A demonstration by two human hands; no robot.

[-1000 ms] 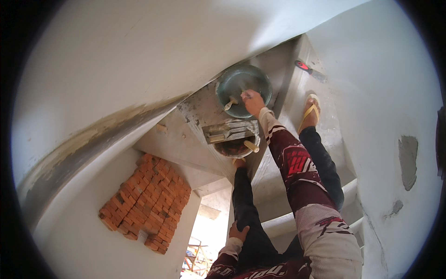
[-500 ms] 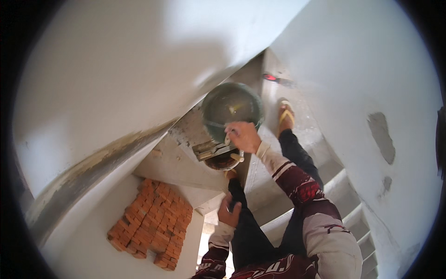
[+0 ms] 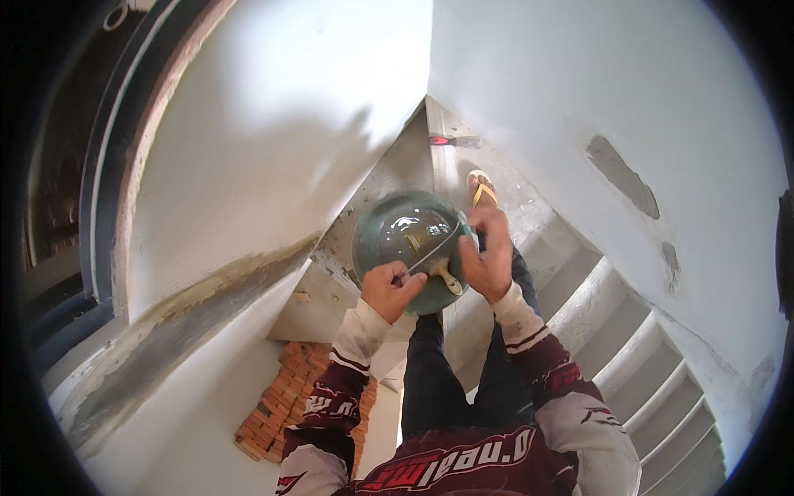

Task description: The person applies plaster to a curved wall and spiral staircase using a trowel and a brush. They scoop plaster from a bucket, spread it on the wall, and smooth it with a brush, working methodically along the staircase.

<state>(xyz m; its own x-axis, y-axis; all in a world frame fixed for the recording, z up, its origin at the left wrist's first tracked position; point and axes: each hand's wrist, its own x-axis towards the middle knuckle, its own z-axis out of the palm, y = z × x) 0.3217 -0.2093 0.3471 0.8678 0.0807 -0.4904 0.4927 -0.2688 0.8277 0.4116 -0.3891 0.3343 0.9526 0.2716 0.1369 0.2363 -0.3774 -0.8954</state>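
Note:
A dark green bucket of cloudy water stands out in front of me, with light glinting on the water. Its thin wire handle stretches slantwise across the opening. At the near left end of the wire, my left hand is closed on it. Around the far right end, by a teal piece, my right hand is closed too. A paintbrush with a pale handle lies at the bucket's near right side, between my hands. Something yellowish shows within the bucket.
A red-and-black-handled scraper lies on the ledge near the far corner. My sandalled foot is on that ledge. Stairs descend at the right beside a patched white wall. Stacked bricks sit lower left.
My left hand has come up from beside my leg to the bucket's handle. The bucket appears nearer and now covers the smaller pail and trowel-like tools. The view has shifted.

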